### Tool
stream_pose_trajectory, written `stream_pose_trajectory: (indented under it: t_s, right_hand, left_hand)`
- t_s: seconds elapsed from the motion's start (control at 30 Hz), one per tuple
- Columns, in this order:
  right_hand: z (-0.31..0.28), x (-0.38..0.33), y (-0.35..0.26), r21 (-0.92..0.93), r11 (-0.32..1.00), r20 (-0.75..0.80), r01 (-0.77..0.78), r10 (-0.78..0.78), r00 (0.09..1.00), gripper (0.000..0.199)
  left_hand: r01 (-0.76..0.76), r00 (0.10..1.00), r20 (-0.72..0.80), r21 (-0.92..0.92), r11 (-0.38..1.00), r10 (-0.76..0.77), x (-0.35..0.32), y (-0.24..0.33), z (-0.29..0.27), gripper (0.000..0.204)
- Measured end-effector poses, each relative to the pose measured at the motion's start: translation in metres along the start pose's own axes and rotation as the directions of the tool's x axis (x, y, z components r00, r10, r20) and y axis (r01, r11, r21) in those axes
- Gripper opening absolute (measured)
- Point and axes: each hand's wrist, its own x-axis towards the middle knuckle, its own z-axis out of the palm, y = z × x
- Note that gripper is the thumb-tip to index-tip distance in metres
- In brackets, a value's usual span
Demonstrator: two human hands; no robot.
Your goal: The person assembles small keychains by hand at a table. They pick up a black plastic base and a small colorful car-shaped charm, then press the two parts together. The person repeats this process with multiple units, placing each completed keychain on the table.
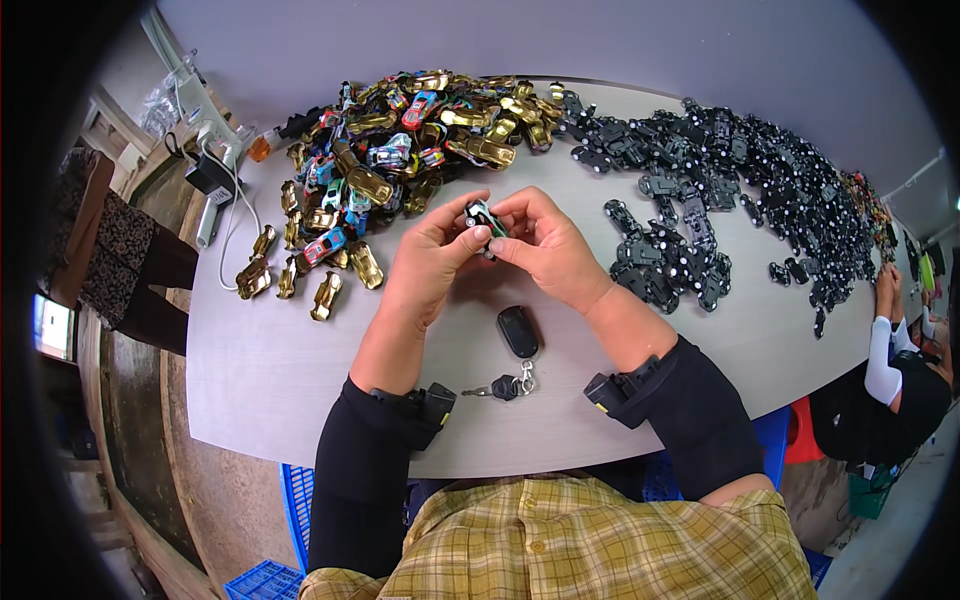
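Note:
Between both hands, raised over the middle of the table, is a small toy car point(484, 216) with a dark, white and green body. My left hand point(432, 247) pinches one end of it with thumb and fingers. My right hand point(548, 245) grips the other end, so the fingers hide much of the car. Just beyond my left hand lies a heap of toy car bodies point(370, 184), gold and multicoloured. Past my right hand, black toy car chassis with wheels point(660, 250) are piled.
A black key fob point(517, 332) with a key point(490, 388) lies on the table point(300, 400) between my forearms. A white power strip and cable point(232, 190) run along the left edge. On the right another person's arms point(884, 340) rest at the table. One more person stands at left.

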Motion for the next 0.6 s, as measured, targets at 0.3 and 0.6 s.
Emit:
stream_pose_trajectory:
  t_s: [0.3,0.6]
  right_hand:
    - [-0.0004,-0.0007,-0.0003,-0.104,0.994,0.006,0.036,-0.035,0.999,0.029]
    - [-0.0036,0.0001,-0.0010,0.061,0.998,0.019,-0.022,0.021,1.000,0.026]
  left_hand:
    - [-0.030,1.000,-0.002,0.072,0.997,0.030,0.0000,0.0001,-0.0008,0.044]
    - [-0.049,0.999,-0.004,0.110,0.993,0.050,-0.0007,0.0011,-0.0013,0.044]
